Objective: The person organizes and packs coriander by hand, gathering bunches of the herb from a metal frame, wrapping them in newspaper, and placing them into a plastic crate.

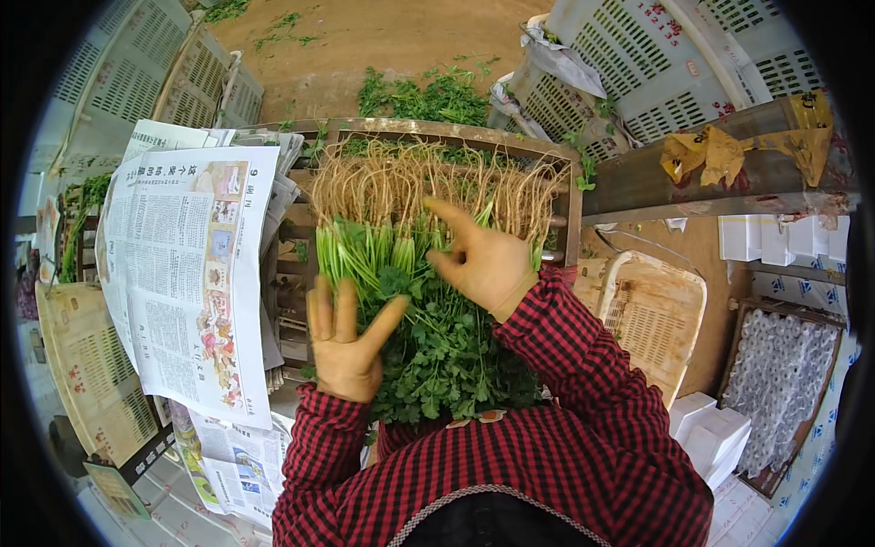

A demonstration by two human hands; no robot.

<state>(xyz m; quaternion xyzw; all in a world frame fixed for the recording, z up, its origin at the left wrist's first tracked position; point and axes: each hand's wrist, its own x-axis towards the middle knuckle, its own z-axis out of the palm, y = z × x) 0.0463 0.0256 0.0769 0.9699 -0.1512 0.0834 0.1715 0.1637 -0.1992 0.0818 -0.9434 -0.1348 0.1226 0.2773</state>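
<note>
In the head view, the leafy greens (447, 360) lie aligned on the worktop (571, 219), roots toward twelve o'clock, no tie or wrapping visible; newspapers (173, 283) sit at nine. The blurred left hand (346, 342) spreads open; the right hand (483, 264) parts thumb and forefinger. Both hide stems; contact is unclear.

Floor: brown, earthy-looking ground (365, 41) beyond the bench
Bench: brown slatted frame (571, 196), worn along its rail
Upper corners: pale slotted plastic crates (629, 55) on both sides
Right side: dark beam (633, 185) with torn yellow-brown tape (720, 157); below it, a stained cream basket (656, 314) and white boxes (711, 438)
Light: soft and even, without hard shadows
</note>
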